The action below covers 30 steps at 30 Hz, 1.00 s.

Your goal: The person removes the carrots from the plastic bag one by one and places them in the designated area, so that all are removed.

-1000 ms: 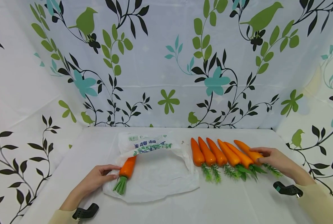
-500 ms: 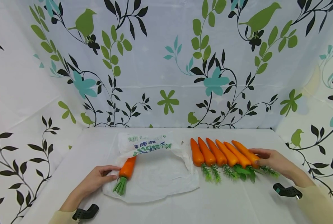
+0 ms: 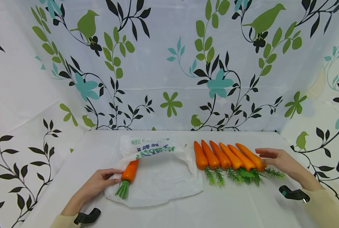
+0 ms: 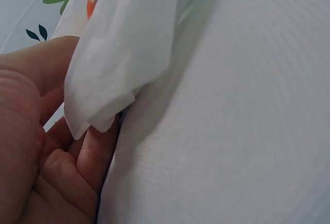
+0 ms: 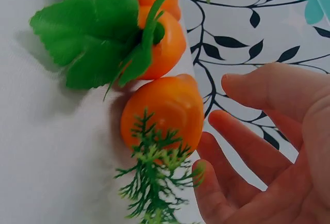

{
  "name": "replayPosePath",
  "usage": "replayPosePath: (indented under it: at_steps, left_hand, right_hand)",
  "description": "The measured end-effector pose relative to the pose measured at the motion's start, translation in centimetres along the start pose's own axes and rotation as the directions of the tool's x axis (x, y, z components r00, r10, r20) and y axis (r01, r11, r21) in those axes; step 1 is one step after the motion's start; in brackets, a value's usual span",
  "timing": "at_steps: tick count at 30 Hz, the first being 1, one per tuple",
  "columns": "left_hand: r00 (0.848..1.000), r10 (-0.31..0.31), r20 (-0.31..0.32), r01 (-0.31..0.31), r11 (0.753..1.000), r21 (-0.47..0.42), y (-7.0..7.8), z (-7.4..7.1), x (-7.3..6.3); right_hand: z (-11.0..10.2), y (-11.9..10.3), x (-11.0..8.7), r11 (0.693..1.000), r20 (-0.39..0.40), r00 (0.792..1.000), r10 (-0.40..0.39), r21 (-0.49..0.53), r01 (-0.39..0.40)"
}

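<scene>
My left hand grips the left edge of a white plastic bag. In the left wrist view the bag's edge falls between thumb and curled fingers, and the fingertips are hidden. One orange carrot with a bound green stem lies partly inside the bag, its tip covered. To the right, several carrots lie side by side in a slanted row. At the row's right end is a carrot with feathery greens. Beside it my right hand holds nothing; in the right wrist view its spread fingers are close to the carrot.
The carrots stand on a white-covered table, just right of the bag's mouth. Leaf-and-bird patterned cloth hangs behind and at both sides. A black wrist device sits on each arm.
The right hand pushed the rightmost carrot left, against the row, then let go and drew back slightly rightward with its fingers opening. My left hand stayed in place.
</scene>
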<state>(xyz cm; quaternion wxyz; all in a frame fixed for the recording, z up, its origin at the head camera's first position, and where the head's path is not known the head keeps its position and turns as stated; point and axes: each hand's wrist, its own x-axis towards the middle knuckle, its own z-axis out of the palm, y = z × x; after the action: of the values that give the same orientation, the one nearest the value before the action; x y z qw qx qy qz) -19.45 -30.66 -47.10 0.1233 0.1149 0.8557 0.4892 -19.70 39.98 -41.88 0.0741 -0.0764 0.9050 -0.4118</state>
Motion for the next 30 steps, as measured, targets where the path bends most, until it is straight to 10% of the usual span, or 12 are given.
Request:
replayPosePath:
  at_steps: [30]
  left_hand:
    - [1.000,0.023,0.003,-0.023,1.000,-0.020,0.0,0.0,0.0]
  right_hand:
    - [6.3,-8.1,0.5,0.993,-0.069,0.990,-0.119,0.007,0.120]
